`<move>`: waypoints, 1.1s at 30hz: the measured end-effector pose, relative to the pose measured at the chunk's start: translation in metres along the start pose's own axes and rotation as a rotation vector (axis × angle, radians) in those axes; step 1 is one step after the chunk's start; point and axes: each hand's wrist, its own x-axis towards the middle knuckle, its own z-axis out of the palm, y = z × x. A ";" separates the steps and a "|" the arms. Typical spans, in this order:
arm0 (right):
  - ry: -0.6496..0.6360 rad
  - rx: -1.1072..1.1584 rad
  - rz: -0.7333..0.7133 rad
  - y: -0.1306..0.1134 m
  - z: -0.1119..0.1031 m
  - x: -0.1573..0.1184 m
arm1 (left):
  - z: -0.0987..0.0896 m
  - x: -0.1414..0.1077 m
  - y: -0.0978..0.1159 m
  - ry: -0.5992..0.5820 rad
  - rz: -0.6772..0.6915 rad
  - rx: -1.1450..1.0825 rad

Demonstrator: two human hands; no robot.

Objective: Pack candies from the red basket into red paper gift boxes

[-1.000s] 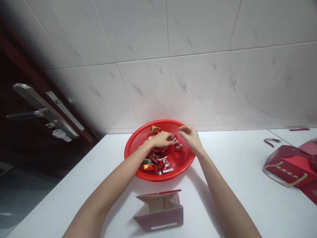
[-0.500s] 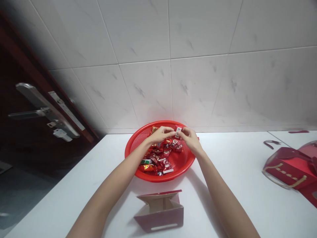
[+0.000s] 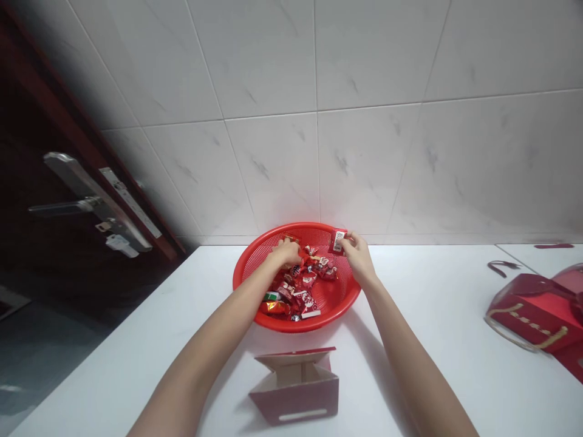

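A red plastic basket point(image 3: 328, 306) with mesh sides stands on the white table against the wall. Wrapped candies point(image 3: 304, 280), mostly red with some gold and green, lie heaped in its left and middle part. My left hand point(image 3: 288, 252) reaches down among them at the back left; its fingers are bent and partly hidden, so its grip is unclear. Over the basket's right rim my right hand point(image 3: 357, 255) pinches a small red packet point(image 3: 338, 241) with a white barcode label. Nearer me stands an open pink cardboard box point(image 3: 296, 397), its pale inside showing.
On the right of the white table point(image 3: 428, 297) lie a red gift bag point(image 3: 531, 312) with gold lettering or cord and a dark red strap point(image 3: 503, 266). Behind is a tiled wall point(image 3: 359, 164). A dark door with a metal handle point(image 3: 86, 203) is at the left.
My left hand has left the small packet and moved left and down into the candies. My right hand still holds the packet, now slightly farther right.
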 end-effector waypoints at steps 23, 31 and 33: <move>-0.058 0.014 0.020 -0.004 0.001 -0.005 | -0.017 -0.007 -0.034 0.022 -0.271 -0.223; -0.053 -0.016 0.005 -0.003 0.001 -0.005 | 0.000 -0.001 -0.014 -0.168 -0.214 -0.139; -0.062 -0.025 0.008 -0.003 0.000 -0.004 | 0.004 0.001 -0.011 -0.185 -0.197 -0.147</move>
